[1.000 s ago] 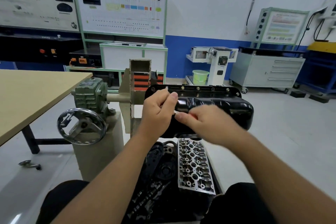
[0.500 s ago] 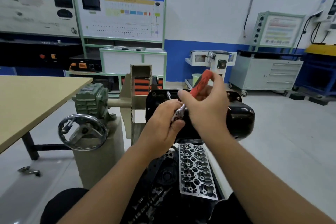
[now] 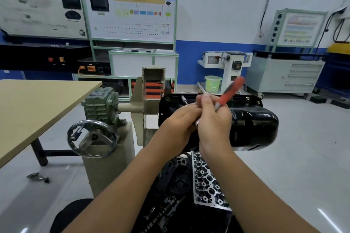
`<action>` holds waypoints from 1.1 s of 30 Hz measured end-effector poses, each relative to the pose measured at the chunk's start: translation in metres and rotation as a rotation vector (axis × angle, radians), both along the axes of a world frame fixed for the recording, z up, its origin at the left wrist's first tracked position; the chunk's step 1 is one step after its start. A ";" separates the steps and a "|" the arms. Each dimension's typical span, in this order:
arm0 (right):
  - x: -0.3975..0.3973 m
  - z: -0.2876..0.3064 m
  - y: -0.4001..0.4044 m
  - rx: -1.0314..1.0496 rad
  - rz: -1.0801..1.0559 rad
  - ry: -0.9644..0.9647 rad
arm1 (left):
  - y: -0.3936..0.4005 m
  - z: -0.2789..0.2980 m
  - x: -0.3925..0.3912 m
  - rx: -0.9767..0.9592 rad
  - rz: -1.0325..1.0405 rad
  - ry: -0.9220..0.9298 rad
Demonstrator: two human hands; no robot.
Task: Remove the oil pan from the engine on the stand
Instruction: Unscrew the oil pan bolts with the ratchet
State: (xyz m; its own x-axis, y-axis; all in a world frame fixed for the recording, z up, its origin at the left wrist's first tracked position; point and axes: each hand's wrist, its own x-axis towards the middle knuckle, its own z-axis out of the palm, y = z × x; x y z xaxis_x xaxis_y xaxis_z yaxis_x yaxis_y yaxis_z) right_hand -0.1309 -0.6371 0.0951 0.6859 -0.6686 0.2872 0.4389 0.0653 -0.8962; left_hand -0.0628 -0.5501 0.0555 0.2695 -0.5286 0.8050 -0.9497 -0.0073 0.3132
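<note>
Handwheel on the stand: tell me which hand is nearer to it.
Left. The left hand is in front of the oil pan, just right of the handwheel; the right hand, holding the red-handled ratchet, sits farther right.

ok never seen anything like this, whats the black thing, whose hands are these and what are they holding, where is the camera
The camera sits on a person's head, looking forward and down, so the two bare arms are their own. The glossy black shell is the oil pan, bolted to an engine held on a stand; the steel handwheel beside it probably turns the engine over. The right hand grips a red-handled ratchet, and the left hand is curled around its metal end, low on the tool. Below the hands lie engine parts, including a silvery cylinder head. A wooden table stands to the left.
</note>
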 end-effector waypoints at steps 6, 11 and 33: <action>-0.026 -0.026 -0.003 0.252 -0.036 0.015 | 0.000 -0.002 -0.007 -0.041 0.088 -0.009; -0.046 -0.032 -0.022 0.370 -0.217 0.011 | 0.000 -0.001 -0.010 -0.071 0.098 -0.037; -0.043 -0.042 -0.014 -0.289 0.192 -0.009 | -0.003 -0.008 0.002 -0.171 0.198 -0.077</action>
